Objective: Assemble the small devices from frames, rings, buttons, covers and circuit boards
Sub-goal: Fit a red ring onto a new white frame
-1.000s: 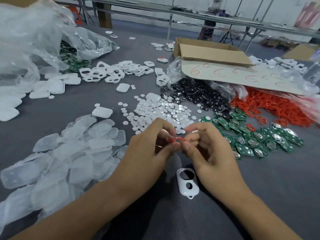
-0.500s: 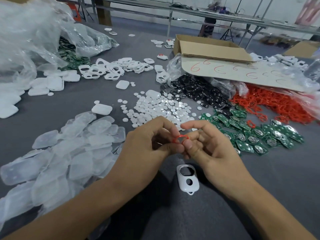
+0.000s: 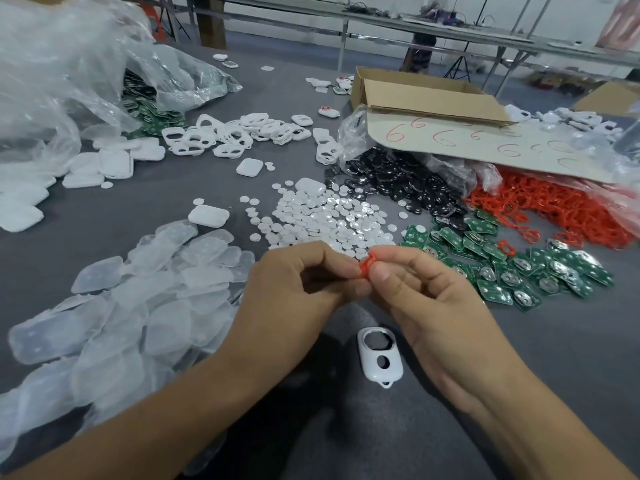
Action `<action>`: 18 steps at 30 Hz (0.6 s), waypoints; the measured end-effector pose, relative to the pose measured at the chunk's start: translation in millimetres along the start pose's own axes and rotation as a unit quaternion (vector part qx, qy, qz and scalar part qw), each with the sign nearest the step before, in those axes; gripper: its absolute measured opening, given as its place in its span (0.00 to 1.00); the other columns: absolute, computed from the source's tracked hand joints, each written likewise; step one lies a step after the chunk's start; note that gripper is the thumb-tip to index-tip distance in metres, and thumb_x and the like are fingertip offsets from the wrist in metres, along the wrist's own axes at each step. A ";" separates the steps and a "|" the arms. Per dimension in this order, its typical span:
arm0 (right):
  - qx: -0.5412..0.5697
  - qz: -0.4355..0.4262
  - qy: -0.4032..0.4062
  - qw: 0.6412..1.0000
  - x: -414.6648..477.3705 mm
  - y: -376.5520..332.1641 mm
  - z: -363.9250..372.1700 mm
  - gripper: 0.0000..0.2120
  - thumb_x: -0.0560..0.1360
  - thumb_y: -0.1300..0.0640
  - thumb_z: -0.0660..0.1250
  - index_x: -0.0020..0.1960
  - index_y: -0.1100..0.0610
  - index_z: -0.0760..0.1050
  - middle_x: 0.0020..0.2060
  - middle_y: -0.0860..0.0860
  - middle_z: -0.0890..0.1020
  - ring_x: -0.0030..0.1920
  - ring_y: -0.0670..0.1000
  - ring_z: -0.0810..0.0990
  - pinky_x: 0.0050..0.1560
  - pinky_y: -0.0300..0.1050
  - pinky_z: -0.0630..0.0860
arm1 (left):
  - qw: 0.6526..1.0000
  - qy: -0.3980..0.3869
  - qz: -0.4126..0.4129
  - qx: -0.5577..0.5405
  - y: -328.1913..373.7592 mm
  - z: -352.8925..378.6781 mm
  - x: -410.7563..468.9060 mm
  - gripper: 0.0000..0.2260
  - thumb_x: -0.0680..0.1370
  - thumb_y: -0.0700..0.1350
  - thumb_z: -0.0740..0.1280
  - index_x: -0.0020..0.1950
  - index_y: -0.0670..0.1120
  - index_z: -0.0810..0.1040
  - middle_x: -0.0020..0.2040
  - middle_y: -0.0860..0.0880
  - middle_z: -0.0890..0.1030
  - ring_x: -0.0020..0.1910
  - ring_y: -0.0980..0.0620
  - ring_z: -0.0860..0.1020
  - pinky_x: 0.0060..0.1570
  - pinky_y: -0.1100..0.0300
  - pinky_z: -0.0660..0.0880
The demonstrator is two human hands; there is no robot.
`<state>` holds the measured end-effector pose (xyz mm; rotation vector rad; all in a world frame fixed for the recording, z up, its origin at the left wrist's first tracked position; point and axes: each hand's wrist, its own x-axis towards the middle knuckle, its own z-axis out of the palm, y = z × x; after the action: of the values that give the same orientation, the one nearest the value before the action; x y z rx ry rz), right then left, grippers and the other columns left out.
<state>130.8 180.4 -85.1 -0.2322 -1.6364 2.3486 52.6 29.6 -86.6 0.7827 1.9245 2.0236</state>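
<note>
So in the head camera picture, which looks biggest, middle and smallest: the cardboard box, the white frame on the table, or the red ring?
1. cardboard box, largest even though farthest away.
2. white frame.
3. red ring, smallest, only partly showing.

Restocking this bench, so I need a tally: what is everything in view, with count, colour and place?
held ring: one, red, between both hands
near frame: one, white, on table below the hands
covers: pile, clear, left
buttons: pile, white, centre
black parts: pile, black, behind buttons
ring pile: many, red, right rear
boards: pile, green, right
frame pile: many, white, back centre
shells: several, white, left rear
box: one, brown, back right
bag: one, clear, back left
table: one, grey, under everything
left hand: pinches held ring
right hand: pinches held ring
</note>
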 end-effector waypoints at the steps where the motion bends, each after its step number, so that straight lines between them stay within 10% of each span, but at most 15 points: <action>1: 0.004 0.002 -0.006 1.000 -0.3 0.2 1.0 0.15 0.67 0.58 0.77 0.53 0.59 0.83 0.46 0.60 0.86 0.44 0.53 0.85 0.52 0.43 0.82 | 1.000 -0.003 0.003 0.005 0.2 0.6 -0.6 0.10 0.71 0.34 0.79 0.41 0.49 0.86 0.45 0.51 0.88 0.47 0.53 0.87 0.51 0.60 0.82; 6: -0.124 -0.046 0.006 0.991 -0.5 -9.1 -6.0 0.09 0.71 0.64 0.74 0.50 0.57 0.83 0.41 0.52 0.85 0.41 0.49 0.84 0.47 0.41 0.81 | 0.995 -0.027 -0.012 0.099 4.7 0.5 -3.9 0.14 0.67 0.43 0.83 0.47 0.54 0.84 0.46 0.57 0.86 0.48 0.58 0.85 0.51 0.60 0.82; 11: -0.448 -0.102 -0.109 0.882 -8.1 -37.5 -18.4 0.12 0.74 0.65 0.74 0.51 0.48 0.84 0.44 0.48 0.86 0.45 0.49 0.85 0.49 0.43 0.82 | 0.953 -0.166 -0.029 0.252 5.7 -0.5 -9.5 0.37 0.57 0.60 0.85 0.59 0.63 0.68 0.55 0.62 0.78 0.58 0.64 0.75 0.54 0.65 0.73; 15: -0.618 -0.107 -0.158 0.763 -12.9 -46.1 -20.0 0.09 0.74 0.54 0.76 0.51 0.44 0.82 0.41 0.40 0.85 0.43 0.44 0.84 0.46 0.46 0.81 | 0.939 -0.192 -0.016 0.284 2.3 3.5 -12.1 0.40 0.60 0.58 0.85 0.61 0.64 0.62 0.55 0.61 0.78 0.59 0.64 0.74 0.60 0.58 0.73; 18: -0.644 -0.100 -0.167 0.740 -14.2 -47.8 -14.9 0.07 0.73 0.52 0.77 0.48 0.43 0.82 0.40 0.37 0.84 0.42 0.41 0.83 0.46 0.46 0.79 | 0.946 -0.178 -0.028 0.271 -0.8 3.4 -13.3 0.39 0.60 0.57 0.85 0.60 0.65 0.62 0.52 0.62 0.79 0.56 0.66 0.75 0.56 0.63 0.73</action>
<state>154.7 204.9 -45.8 0.1400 -2.9815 0.7257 65.3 25.7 -90.2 1.1048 2.2543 1.2042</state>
